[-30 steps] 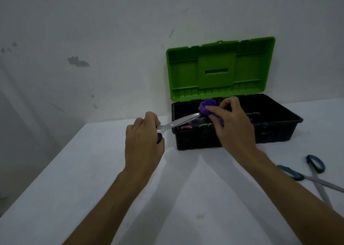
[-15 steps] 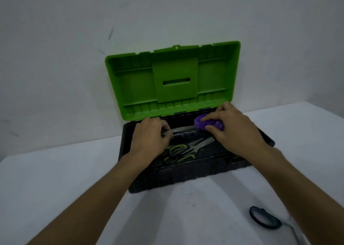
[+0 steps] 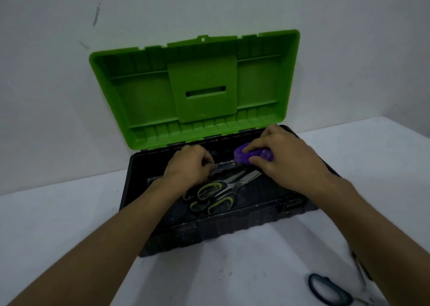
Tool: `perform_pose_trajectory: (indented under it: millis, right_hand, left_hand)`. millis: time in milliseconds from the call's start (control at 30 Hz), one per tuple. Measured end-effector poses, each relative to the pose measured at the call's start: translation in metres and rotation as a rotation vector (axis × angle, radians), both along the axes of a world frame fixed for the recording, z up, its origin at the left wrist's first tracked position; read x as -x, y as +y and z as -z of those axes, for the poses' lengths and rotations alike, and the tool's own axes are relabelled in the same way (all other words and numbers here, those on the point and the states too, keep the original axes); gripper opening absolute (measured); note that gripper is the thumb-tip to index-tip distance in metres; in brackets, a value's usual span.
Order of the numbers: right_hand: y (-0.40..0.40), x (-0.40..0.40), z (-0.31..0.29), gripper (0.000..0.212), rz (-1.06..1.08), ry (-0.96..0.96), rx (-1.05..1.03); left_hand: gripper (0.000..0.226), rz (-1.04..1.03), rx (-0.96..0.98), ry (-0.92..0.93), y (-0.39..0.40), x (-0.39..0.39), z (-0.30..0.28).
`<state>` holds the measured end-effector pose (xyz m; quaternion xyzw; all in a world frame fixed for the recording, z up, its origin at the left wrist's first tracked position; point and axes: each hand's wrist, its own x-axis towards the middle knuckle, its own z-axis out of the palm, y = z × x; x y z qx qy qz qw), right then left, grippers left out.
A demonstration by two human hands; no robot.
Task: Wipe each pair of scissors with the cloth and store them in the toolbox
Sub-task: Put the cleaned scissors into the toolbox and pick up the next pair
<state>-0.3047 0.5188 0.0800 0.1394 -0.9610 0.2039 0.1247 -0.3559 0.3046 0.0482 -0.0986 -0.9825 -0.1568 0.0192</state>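
Head view. Toolbox (image 3: 209, 233): black tray standing on a white table (image 3: 58, 224), pushed back close to a pale wall (image 3: 69, 84). Its green lid (image 3: 195, 89) is open and stands upright behind the tray, ribbed inside, with a slot in its middle panel.

Left hand (image 3: 188, 168): over the left part of the tray, fingers clenched around the handle end of a pair of scissors (image 3: 224, 166). Only a short run of the metal blades shows between the two hands; the handles are hidden in the fist.

Right hand (image 3: 286, 156): over the right part of the tray, fingers and thumb grasping a purple cloth (image 3: 253, 155). The cloth is bunched into a lump and wraps the far end of the held blades.

Stored scissors (image 3: 216, 194): two pairs with black and yellow-green handles lie on the tray floor, just below the hands, one overlapping the other, blades pointing up and to the right.

Blue-handled scissors (image 3: 328, 289): lying on the table at the lower right, outside the toolbox and well apart from it, partly cut off by the frame edge and partly behind the right forearm.
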Motion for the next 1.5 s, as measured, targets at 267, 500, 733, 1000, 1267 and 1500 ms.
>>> perform_pose_trajectory:
  millis: [267,500,733,1000,1267,1500]
  right_hand:
    - [0.032,-0.085,-0.003,0.025,0.106,0.257,0.315]
    - [0.071,-0.181,0.052,0.026,0.224,0.172,0.413]
    - [0.086,-0.227,0.075,0.028,0.289,0.085,0.379]
    - [0.083,-0.229,0.044,0.026,0.235,0.19,0.393]
    - [0.006,-0.219,0.013,0.027,0.01,0.242,0.436]
    - [-0.081,-0.214,0.019,0.064,-0.163,0.234,0.444]
  left_hand:
    - [0.009,0.099,-0.252,0.314,0.033,-0.072,-0.043]
    - [0.018,0.402,-0.256,0.175,0.089,-0.16,-0.003]
    - [0.024,0.603,-0.066,-0.069,0.123,-0.18,0.039]
    - [0.044,0.438,-0.07,-0.448,0.108,-0.195,0.018]
    - [0.035,0.085,-0.865,-0.664,0.007,-0.246,0.011]
    - [0.026,-0.172,-1.152,-0.218,-0.092,-0.293,0.013]
